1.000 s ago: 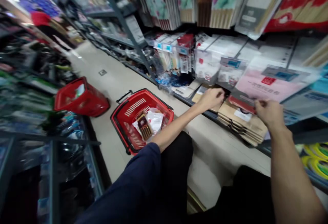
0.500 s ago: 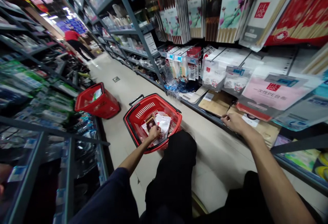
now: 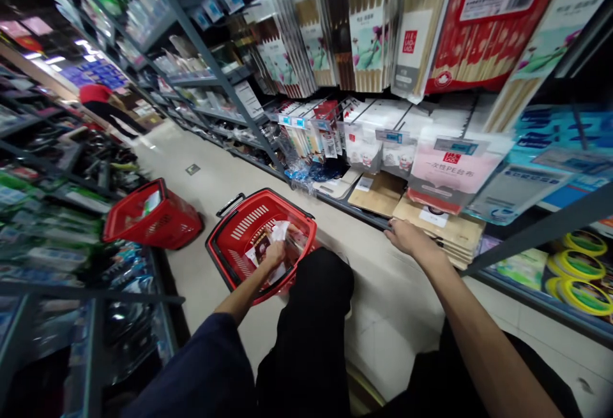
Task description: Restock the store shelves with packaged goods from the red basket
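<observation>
Left hand [image 3: 275, 254]'s curled at a white packet [image 3: 280, 231] in the red basket [image 3: 278, 204], can't tell if it's gripped. Packet's probably light, floppy and slippery, so pinch an edge. Right hand [image 3: 407, 237]'s half-curled by the shelf edge [image 3: 355, 210], hold unclear.

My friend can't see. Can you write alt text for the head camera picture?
A shopper's left hand is down in a red basket among packets, and the right hand is at the edge of a low shelf. Packs of sticks hang above; another red basket stands nearby.
</observation>
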Available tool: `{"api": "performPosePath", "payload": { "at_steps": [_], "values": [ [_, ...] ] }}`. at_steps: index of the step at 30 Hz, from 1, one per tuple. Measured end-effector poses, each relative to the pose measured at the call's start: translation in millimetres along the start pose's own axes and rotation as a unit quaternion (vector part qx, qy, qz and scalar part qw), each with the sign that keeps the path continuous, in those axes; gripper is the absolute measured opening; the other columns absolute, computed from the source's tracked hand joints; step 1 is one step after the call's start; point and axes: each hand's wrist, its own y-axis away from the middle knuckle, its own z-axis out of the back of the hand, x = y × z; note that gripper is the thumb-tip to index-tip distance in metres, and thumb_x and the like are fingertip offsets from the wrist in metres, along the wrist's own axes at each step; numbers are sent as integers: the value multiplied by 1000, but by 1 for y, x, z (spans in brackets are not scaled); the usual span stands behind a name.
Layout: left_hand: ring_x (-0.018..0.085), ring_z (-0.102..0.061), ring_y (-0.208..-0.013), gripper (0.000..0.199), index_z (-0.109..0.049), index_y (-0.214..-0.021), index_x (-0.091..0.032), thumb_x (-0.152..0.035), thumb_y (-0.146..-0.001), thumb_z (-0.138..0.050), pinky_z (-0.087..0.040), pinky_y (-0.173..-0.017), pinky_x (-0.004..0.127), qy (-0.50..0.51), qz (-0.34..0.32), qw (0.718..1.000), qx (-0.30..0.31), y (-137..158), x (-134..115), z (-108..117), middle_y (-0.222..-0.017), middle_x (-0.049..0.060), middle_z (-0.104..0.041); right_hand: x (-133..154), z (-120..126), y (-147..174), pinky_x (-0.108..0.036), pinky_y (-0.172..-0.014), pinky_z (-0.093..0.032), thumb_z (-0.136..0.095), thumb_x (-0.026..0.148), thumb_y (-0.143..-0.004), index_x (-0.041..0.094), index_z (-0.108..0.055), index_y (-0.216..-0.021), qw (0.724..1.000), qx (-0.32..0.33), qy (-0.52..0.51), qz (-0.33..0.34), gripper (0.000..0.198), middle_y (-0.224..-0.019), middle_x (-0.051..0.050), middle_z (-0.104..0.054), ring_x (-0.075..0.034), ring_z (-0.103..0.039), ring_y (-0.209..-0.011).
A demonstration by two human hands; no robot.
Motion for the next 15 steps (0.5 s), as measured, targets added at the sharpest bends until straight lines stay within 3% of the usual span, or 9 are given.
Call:
{"api": "performPosePath", "payload": {
  "at_steps": [1, 4, 7, 9, 10, 12, 15],
  "values": [
    [19, -63, -87, 12, -64, -87, -12, -22, -90, -71, -51, -82, 35, -21, 10, 1000, -10, -2, 2, 12, -86, 4, -64, 0, -1, -1, -41, -89, -50, -51, 34, -100, 12, -67, -123, 1000, 0, -5, 5, 36, -118, -25, -71, -36, -69, -111],
    [17, -56, -75, 21, -53, -65, -16, -10, -81, -66, -41, -74, 28, -45, -7, 998, -30, -7, 2, 56, -65, -1, -51, 5, -4, -3, -40, -92, -50, -52, 32, -100, 13, -68, -121, 999, 0, -26, 25, 33, -115, -21, -73, -35, -69, -112],
    [13, -48, -68, 20, -46, -65, -18, -15, -81, -57, -36, -66, 24, -31, -61, 997, -42, -3, -9, 101, -65, -3, -47, 20, -5, -2, -38, -95, -49, -54, 32, -99, 14, -69, -119, 993, -4, -105, 59, 30, -112, -16, -75, -30, -70, -107],
    [12, -48, -65, 17, -44, -69, -20, -24, -82, -55, -37, -63, 22, 42, -106, 992, -61, 6, -26, 123, -66, -4, -49, 35, -4, 1, -36, -92, -52, -53, 32, -100, 14, -70, -115, 971, -2, -217, 96, 29, -107, -14, -76, -25, -71, -99],
    [12, -49, -65, 16, -45, -72, -20, -29, -81, -56, -38, -63, 22, 103, -126, 984, -67, 12, -38, 128, -68, -4, -51, 43, -3, 3, -36, -89, -54, -53, 33, -100, 15, -69, -114, 950, 1, -292, 112, 29, -107, -13, -76, -24, -72, -96],
    [15, -56, -67, 18, -54, -82, -20, -37, -77, -58, -45, -65, 25, 242, -141, 959, -53, 25, -66, 127, -73, -1, -61, 60, 1, 5, -35, -83, -57, -52, 41, -101, 15, -67, -117, 880, 4, -457, 129, 34, -112, -14, -75, -23, -73, -96],
    [23, -66, -74, 33, -67, -98, -21, -45, -75, -64, -53, -68, 33, 370, -85, 924, 34, 39, -117, 88, -80, 5, -71, 77, 12, 10, -38, -87, -59, -57, 55, -97, 19, -64, -125, 752, -14, -647, 126, 46, -126, -15, -71, -24, -72, -106]
  ]
}}
